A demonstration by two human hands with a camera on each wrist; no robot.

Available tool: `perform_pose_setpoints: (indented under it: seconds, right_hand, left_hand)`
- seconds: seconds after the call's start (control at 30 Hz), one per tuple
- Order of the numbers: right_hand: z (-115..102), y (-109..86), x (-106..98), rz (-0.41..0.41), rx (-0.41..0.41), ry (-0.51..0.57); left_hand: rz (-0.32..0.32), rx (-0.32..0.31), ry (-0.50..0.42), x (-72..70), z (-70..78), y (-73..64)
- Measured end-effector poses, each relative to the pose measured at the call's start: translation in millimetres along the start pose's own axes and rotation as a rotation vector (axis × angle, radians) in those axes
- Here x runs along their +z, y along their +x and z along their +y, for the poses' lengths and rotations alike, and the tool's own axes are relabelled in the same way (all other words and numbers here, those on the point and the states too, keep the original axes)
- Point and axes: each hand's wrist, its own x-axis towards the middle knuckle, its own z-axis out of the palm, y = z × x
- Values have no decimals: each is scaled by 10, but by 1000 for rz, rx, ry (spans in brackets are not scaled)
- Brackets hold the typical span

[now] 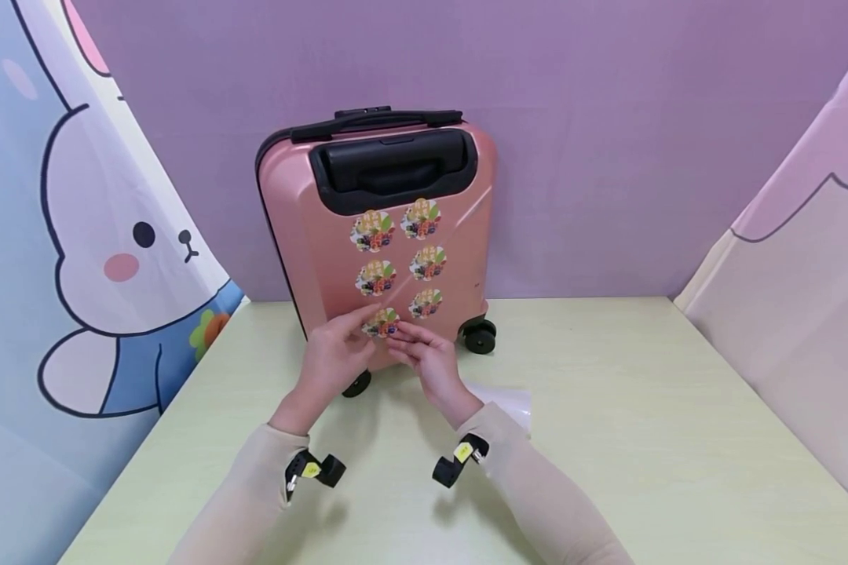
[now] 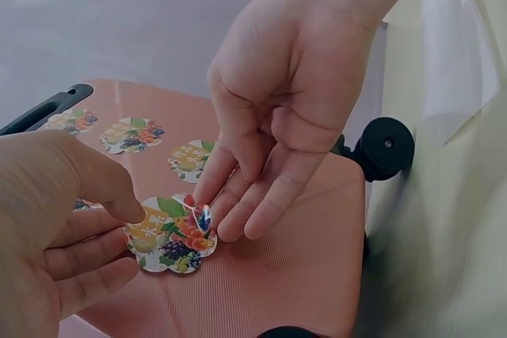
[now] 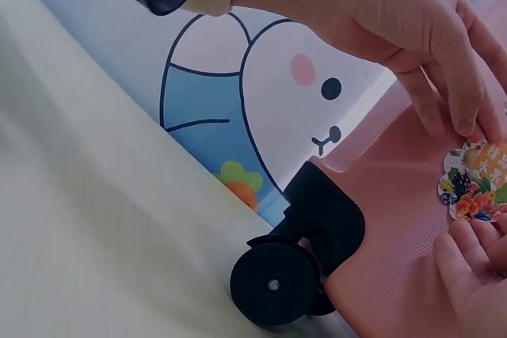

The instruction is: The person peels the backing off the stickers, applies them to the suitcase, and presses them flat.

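A pink suitcase (image 1: 311, 259) stands upright, with round fruit-print stickers in two columns on its front. The lowest left sticker (image 2: 170, 235) lies between my two hands, its right edge curled up a little in the left wrist view. My left hand (image 1: 335, 353) pinches the left edge of that sticker, thumb on its face. On the other side, my right hand (image 1: 431, 365) touches the sticker's right edge with nearly straight fingers. Above them sit other stickers, such as one sticker (image 1: 425, 303) at the lower right. Whether the held sticker lies flat on the suitcase, I cannot tell.
Black wheels (image 1: 479, 337) support the suitcase on the pale table (image 1: 643, 408). A curled white sheet (image 1: 512, 404) lies behind my right forearm. Purple cloth (image 1: 608, 141) hangs at the back, with a cartoon rabbit curtain (image 1: 113, 314) on the left.
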Motion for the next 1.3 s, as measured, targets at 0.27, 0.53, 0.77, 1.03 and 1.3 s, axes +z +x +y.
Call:
perform_pose_setpoints:
  seconds: [0.27,0.53,0.77,1.03,1.3]
  right_hand:
    - [-2,-80,-5,-34,-44,-138]
    - [-11,-139,10,-52,-59,-162]
    - [-20,-146,-45,-75,-56,-127]
    - [-51,-142,-69,-78,-53,-137]
    - [-86,-140,-79,-68,-32,-177]
  left_hand:
    - [3,19,29,7,38,-26]
    - [17,27,19,16,40,-47]
    - [-5,-14,11,9,59,-66]
    - [-20,-48,-21,0,72,-77]
    - [10,9,-77,6,81,-46]
